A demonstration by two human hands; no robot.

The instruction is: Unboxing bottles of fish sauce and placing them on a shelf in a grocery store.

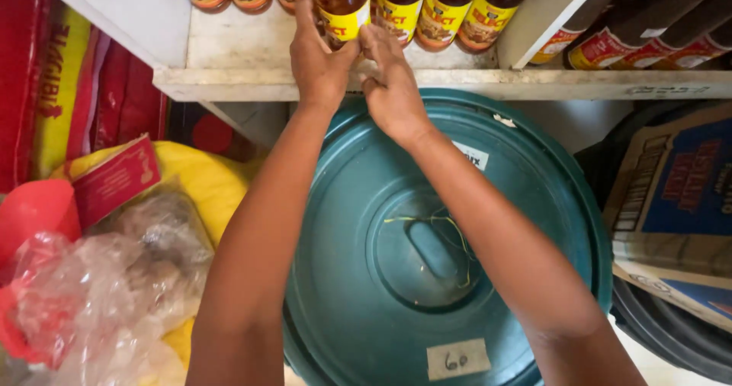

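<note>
Both hands close on one amber plastic bottle with a yellow label (343, 4) on the white shelf (244, 58): left hand (319, 62) wraps it, right hand (390, 85) pinches its base, above a round green bin lid (358, 294)

1. Bottle (343, 4): amber liquid, yellow label band, upright on the white shelf, in the front row of similar bottles.
2. Only its lower half shows; the top is cut off by the frame edge.
3. Fingers of both hands touch its base.

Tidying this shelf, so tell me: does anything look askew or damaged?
Nothing is spilled. The bottle between the left hand and right hand stands forward of its row, and thin yellow thread lies loose on the green lid.
</note>
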